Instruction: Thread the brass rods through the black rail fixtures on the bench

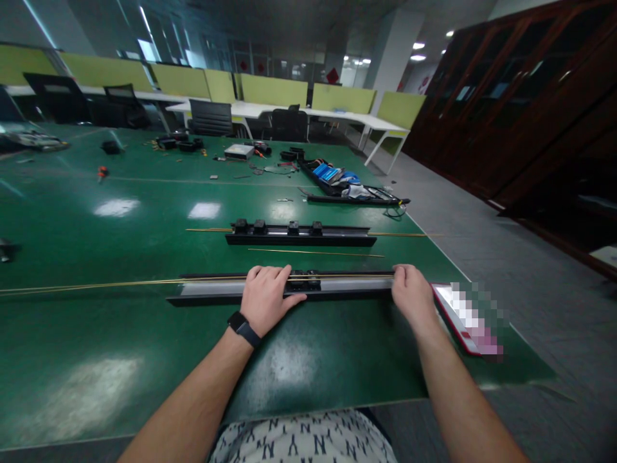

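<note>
Black channel (354,294), golden rods (159,281), perhaps two, lengthwise along it

Your near rail (357,285): matt black edges (205,300), smooth metallic-looking channel (214,288). Your rods (135,283): shiny, brass-like metal. Your tabletop (337,347): glossy, smooth, reflective.

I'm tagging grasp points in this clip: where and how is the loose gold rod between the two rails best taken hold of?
Probably at the middle of the rod, from above, with a light pinch across its length. It is thin and straight and lies along the table, and gaps to the far rail and near rail leave its long sides reachable.
</note>
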Available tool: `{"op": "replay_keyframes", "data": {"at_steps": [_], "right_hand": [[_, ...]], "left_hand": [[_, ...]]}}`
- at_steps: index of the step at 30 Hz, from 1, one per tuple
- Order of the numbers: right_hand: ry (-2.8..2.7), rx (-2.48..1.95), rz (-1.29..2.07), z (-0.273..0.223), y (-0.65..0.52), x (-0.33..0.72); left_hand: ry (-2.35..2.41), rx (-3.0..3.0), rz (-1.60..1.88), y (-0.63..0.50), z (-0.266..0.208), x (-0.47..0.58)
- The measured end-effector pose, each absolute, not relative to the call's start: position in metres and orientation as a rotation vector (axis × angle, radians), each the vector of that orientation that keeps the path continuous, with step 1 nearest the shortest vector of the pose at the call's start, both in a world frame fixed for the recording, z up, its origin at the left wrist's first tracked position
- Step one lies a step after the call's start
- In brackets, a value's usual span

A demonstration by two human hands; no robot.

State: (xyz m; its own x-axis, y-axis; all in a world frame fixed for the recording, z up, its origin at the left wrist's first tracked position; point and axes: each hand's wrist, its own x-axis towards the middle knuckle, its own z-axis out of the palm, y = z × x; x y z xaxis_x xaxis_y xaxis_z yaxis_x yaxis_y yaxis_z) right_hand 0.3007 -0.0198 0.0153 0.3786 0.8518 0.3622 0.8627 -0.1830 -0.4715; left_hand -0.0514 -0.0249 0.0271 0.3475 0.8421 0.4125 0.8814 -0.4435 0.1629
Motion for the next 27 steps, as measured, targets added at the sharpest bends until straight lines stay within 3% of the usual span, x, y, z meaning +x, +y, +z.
{"op": "replay_keyframes", "data": {"at_steps": [13, 20, 27], "right_hand": [[-1.814, -1.621, 0.245, 0.02, -0.03, 0.181], [-1.856, -1.438, 0.32, 0.019, -0.035, 0.176], [-1.889, -1.615, 0.171, 0.021, -0.03, 0.197]], "left_hand": [[-1.606, -2.511, -0.684, -0.025, 0.027, -0.051], [-1.618, -2.514, -0.684, -0.025, 0.029, -0.051], [-1.628, -2.524, -0.7, -0.026, 0.029, -0.051]]}}
